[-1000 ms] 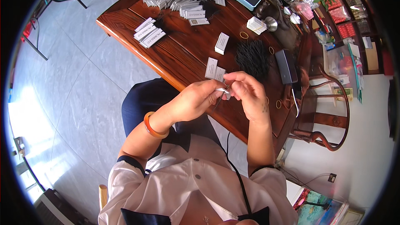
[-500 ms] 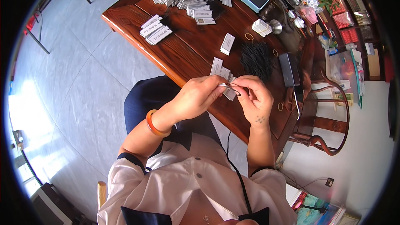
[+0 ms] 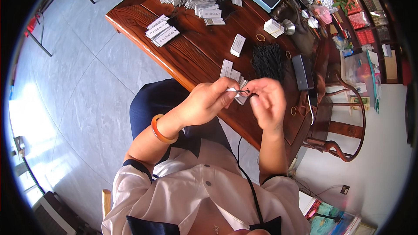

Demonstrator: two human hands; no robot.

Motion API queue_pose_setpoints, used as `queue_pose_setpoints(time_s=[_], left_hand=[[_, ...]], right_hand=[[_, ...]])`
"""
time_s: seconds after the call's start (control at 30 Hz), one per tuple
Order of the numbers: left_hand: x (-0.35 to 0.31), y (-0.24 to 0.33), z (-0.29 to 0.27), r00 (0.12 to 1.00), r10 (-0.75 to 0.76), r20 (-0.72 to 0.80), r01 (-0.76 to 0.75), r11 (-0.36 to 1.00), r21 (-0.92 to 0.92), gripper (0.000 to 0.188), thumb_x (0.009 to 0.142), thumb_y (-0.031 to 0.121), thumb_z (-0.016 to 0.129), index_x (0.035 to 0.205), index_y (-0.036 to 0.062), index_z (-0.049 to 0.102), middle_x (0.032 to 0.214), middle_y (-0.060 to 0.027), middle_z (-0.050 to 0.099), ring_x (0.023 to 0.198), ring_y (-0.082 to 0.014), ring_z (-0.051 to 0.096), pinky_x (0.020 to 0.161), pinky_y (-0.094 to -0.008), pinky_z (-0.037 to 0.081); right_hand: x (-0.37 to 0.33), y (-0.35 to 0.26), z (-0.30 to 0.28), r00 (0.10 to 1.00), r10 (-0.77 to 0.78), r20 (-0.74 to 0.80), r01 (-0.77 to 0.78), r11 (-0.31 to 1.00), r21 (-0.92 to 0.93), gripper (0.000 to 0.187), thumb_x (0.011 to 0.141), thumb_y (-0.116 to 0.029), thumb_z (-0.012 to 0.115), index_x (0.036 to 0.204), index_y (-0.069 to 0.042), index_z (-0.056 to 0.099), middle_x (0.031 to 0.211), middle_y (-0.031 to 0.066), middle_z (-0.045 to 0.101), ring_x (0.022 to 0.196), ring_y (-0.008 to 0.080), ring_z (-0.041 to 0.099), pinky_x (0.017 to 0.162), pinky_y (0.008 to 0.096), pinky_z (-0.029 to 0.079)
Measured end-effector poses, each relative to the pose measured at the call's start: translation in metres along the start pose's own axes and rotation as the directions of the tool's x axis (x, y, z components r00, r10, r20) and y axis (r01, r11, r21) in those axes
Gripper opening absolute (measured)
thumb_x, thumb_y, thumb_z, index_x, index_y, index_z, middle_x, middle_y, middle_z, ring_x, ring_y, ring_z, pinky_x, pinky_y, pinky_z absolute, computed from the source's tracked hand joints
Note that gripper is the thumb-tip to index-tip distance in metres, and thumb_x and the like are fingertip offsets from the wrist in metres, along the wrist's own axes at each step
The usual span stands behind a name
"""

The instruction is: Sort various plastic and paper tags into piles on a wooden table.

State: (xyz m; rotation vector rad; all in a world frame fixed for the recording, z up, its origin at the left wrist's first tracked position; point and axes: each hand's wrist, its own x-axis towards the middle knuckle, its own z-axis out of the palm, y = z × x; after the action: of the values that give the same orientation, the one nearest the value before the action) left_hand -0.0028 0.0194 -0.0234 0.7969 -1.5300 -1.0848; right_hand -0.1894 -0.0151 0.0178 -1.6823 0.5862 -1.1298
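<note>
Over the table's near edge, my left hand (image 3: 212, 99) pinches a small white hang tag (image 3: 232, 90) between thumb and fingers. From the tag's end a black string (image 3: 244, 91) runs in a small loop to my right hand (image 3: 267, 100). The index fingertip of that hand is at the string, and its thumb sits a little lower, apart from it. Just beyond both hands lies a row of overlapping white tags (image 3: 227, 68), partly hidden by my fingers. A bundle of black strings (image 3: 267, 62) rests beyond my right hand.
On the wooden table (image 3: 196, 56) are a small tag stack (image 3: 237, 45), a rubber-banded stack (image 3: 273, 28), finished-looking strung tags (image 3: 196, 2) in a heap, and another tag pile (image 3: 163, 31). A dark box (image 3: 302, 72) stands right. A wooden chair (image 3: 344, 128) is beyond the table's right end.
My right thumb and index finger have parted, with the right hand turned slightly. The black string's loop now shows between my hands. My left hand has kept its pinch on the tag.
</note>
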Motion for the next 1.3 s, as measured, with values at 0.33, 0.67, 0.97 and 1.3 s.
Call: queue_pose_setpoints(time_s=[0.33,0.67,0.97,1.3], left_hand=[[-0.001,0.005,-0.007,0.971,-0.197,0.136,0.221,0.955,-0.196,0.015,0.099,0.017,0.049,0.11,0.0063,0.051,0.071,-0.004,0.056,0.067,-0.0154,0.059,0.065,-0.03,0.047],[0.0,-0.003,0.011,0.963,0.249,-0.105,-0.139,0.79,0.597,0.023,0.081,0.004,0.067,0.099,0.0056,0.052,0.072,-0.0062,0.061,0.062,-0.0248,0.06,0.058,-0.033,0.044],[-0.002,-0.006,0.018,0.92,0.372,-0.121,-0.14,0.604,0.785,0.034,0.072,0.002,0.072,0.099,0.0065,0.052,0.079,-0.0025,0.063,0.06,-0.0207,0.061,0.056,-0.0338,0.041],[-0.001,-0.002,0.019,0.933,0.334,-0.138,-0.199,0.793,0.576,0.024,0.079,0.002,0.068,0.097,0.0042,0.053,0.074,-0.0062,0.064,0.06,-0.0259,0.06,0.059,-0.0362,0.045]], right_hand=[[0.005,0.004,-0.007,0.991,-0.093,0.093,0.121,0.923,-0.366,0.02,0.077,0.008,0.071,0.094,0.0,0.064,0.091,0.0103,0.069,0.083,0.0177,0.067,0.071,0.0263,0.053],[0.007,0.0,0.011,0.975,-0.218,0.048,0.202,0.768,-0.607,0.027,0.069,0.005,0.077,0.092,-0.003,0.065,0.088,0.0076,0.07,0.08,0.0198,0.068,0.07,0.0304,0.054],[0.002,-0.001,0.02,0.981,-0.157,-0.111,0.052,0.775,-0.63,0.022,0.072,0.006,0.076,0.091,-0.001,0.066,0.085,0.0087,0.069,0.078,0.0176,0.067,0.07,0.028,0.053],[0.002,0.006,0.015,0.978,-0.209,-0.006,0.172,0.823,-0.541,0.028,0.07,0.011,0.067,0.092,-0.002,0.055,0.081,0.008,0.059,0.067,0.0156,0.059,0.063,0.0275,0.049]])
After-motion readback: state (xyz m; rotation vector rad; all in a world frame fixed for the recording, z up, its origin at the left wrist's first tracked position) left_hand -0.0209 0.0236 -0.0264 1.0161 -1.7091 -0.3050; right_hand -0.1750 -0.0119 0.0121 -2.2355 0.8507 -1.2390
